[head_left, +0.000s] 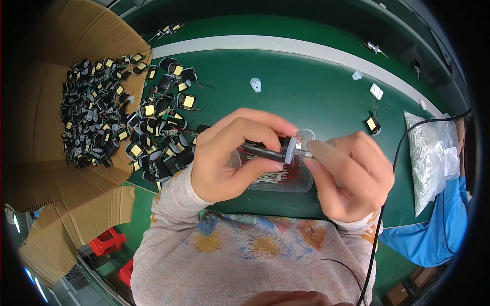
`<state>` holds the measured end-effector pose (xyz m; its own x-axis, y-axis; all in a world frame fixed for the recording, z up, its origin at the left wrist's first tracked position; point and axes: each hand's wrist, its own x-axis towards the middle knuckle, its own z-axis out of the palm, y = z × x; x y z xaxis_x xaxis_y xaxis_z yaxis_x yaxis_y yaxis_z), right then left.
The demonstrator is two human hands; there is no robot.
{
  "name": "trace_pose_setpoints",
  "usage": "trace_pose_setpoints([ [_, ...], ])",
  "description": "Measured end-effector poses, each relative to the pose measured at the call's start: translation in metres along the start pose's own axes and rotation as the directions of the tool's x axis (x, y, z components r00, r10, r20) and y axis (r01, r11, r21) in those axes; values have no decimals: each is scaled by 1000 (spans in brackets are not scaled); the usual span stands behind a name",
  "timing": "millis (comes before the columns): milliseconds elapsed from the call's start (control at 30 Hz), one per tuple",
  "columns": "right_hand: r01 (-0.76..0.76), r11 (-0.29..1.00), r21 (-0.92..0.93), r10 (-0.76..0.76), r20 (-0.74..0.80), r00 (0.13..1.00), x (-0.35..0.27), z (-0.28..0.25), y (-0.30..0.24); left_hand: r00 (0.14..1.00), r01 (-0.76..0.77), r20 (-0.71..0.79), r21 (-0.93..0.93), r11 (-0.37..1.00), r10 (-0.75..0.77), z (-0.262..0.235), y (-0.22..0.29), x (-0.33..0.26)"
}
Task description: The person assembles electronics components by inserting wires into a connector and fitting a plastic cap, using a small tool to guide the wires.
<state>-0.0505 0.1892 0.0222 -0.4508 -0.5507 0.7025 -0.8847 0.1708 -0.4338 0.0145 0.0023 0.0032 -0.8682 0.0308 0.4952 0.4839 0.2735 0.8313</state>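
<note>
My left hand (219, 158) grips a small black cylindrical electronic part (265, 151) between thumb and fingers, its pale grey round end toward the right. From that end a thin silvery-white tube (302, 152) sticks out. My right hand (354, 176) pinches the tube's outer end between thumb and index finger; a pale covering wraps the index fingertip. Whether the tube is fixed to the black part cannot be made out. Below both hands stands a clear plastic box (308, 184) with thin white and red pieces inside, partly hidden by my fingers.
On the left, a cardboard box (97, 188) spills similar black parts (168, 109) onto the green table (224, 66). A bag of white tubes (429, 158) lies right, beside a blue sleeve (434, 229). A black cable (383, 219) runs past my right hand. One loose part (372, 123) lies beyond it.
</note>
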Motion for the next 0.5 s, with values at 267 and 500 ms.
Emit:
trace_pose_setpoints([
  [267, 74, 994, 79, -70, -50, 996, -2, 13, 5, 987, -38, -159, -81, 996, 25, 8, -2, -10],
  [500, 23, 987, 160, 0, -142, 990, -8, 26, 1, 972, -110, -178, 247, 963, 156, 11, 8, -14],
])
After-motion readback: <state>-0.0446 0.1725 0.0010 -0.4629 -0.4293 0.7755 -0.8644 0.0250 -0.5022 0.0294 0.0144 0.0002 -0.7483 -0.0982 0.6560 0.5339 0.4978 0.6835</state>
